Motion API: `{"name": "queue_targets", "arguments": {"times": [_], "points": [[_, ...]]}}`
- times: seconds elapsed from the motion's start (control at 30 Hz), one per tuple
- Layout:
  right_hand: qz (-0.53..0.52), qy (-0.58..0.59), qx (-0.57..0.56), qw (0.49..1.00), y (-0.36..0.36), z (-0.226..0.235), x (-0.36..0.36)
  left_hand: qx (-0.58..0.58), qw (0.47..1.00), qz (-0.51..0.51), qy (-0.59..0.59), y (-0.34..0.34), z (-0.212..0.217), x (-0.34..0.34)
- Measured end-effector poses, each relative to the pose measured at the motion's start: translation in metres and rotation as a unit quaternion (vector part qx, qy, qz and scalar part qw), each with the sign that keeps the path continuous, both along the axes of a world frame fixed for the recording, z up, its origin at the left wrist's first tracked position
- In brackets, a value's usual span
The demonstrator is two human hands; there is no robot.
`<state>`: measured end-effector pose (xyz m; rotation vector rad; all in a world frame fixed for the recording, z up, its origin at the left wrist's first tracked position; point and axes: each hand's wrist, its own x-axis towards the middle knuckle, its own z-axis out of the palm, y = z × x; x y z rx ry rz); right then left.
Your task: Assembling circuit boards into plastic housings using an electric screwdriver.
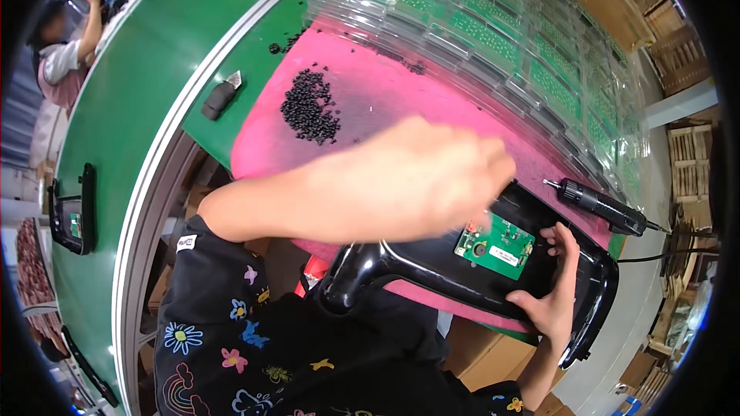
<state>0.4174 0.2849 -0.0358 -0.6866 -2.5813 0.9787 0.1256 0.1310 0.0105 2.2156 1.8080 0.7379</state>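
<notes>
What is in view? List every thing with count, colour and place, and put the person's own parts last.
black plastic housing: one, glossy black, on the pink mat, near edge
green circuit board: one, green, lying inside the housing
pink mat: one, pink, over the green bench
small black parts: a loose pile, black, on the mat's far left
clear trays of circuit boards: a stack, count unclear, clear with green boards, far side
electric screwdriver: one, black, right of the housing
utility knife: one, black, on the green bench left of the mat
another person: one, far upper left
left hand: one, blurred, over the housing's far edge
right hand: one, fingers gripping the housing's right end
</notes>
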Motion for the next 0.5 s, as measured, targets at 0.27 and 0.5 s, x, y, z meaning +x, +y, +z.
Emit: {"name": "queue_targets", "arguments": {"times": [0.27,0.5], "points": [[-0.248,-0.123,0.383,0.881,0.056,0.055,0.032,-0.060,0.930,0.321,0.169,-0.090,-0.025,-0.110],[-0.311,-0.048,-0.053,0.948,0.146,0.049,0.064,-0.031,0.959,0.282,0.013,-0.089,-0.040,-0.105]]}}
